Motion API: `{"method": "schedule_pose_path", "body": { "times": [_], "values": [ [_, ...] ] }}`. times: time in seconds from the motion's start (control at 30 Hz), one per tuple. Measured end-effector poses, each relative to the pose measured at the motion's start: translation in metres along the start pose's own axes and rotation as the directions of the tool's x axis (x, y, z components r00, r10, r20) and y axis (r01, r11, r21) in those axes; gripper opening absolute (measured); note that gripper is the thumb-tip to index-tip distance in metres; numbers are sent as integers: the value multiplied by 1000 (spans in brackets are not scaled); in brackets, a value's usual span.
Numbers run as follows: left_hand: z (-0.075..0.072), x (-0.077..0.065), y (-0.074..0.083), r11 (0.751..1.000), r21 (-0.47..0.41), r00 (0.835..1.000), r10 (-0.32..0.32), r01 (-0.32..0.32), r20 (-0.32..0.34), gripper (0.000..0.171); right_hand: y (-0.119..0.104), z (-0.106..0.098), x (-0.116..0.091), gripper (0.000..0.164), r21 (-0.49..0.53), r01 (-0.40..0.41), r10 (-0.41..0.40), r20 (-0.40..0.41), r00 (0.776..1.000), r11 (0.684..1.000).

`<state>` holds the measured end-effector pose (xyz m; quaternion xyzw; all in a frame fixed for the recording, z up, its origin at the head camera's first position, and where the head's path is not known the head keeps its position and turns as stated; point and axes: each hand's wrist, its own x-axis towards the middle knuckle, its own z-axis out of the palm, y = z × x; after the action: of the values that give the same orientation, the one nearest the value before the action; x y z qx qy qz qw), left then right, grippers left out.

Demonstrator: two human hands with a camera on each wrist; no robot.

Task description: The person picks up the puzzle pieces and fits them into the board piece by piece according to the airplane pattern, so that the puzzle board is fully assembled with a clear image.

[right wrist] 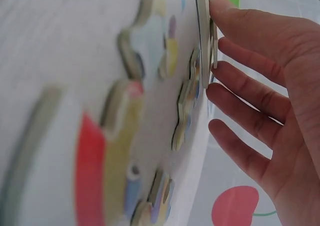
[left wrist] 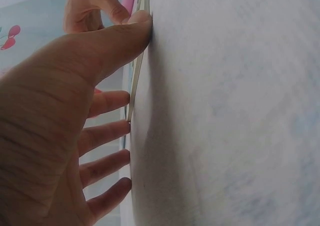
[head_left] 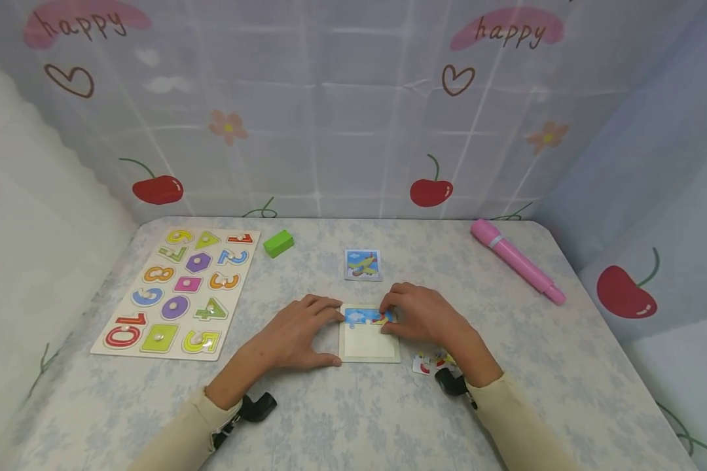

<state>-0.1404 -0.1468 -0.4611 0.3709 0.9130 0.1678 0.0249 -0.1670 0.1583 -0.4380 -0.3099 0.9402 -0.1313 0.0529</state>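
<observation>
A small square puzzle board (head_left: 370,347) lies in front of me, with blue sky pieces (head_left: 355,316) along its top row and a bare lower part. My left hand (head_left: 297,332) rests along the board's left edge, fingers spread at the upper corner and thumb at the lower one. At the board's top right, my right hand (head_left: 419,315) pinches a puzzle piece (head_left: 383,318) between thumb and fingers. That piece shows edge-on in the right wrist view, close over the board. Loose puzzle pieces (head_left: 422,364) lie below my right wrist, partly hidden by it.
A picture card with an airplane (head_left: 362,265) lies beyond the board. To the left are a number-and-shape peg board (head_left: 173,294) and a green block (head_left: 279,243). A pink marker-shaped tube (head_left: 518,261) lies at the right. A printed curtain (head_left: 353,118) hangs behind the table.
</observation>
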Motion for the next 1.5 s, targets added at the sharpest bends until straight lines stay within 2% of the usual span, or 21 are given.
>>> {"method": "schedule_pose_path", "body": {
  "times": [0.3,0.57,0.8,1.1,1.27,1.5],
  "values": [
    [0,0,-1,1000,8,1000,-7,7,10,75,-1,0,1,29,13,-23,22,27,999,1000],
    [0,-1,0,1000,-7,1000,1,-1,12,74,6,-6,-4,24,34,39,-39,21,999,999],
    [2,-1,0,1000,-4,1000,0,0,13,70,15,-13,-15,25,58,7,-8,14,1000,998],
    [3,-2,-1,1000,-7,1000,-3,3,15,71,27,-11,-33,32,31,-56,55,47,997,998],
    [2,-2,-1,1000,-3,1000,-8,8,17,71,30,-12,-40,38,46,-74,71,60,996,996],
    [2,-1,-2,1000,-2,1000,-8,8,21,71,30,-13,-44,36,38,-65,62,62,996,997]
  ]
}}
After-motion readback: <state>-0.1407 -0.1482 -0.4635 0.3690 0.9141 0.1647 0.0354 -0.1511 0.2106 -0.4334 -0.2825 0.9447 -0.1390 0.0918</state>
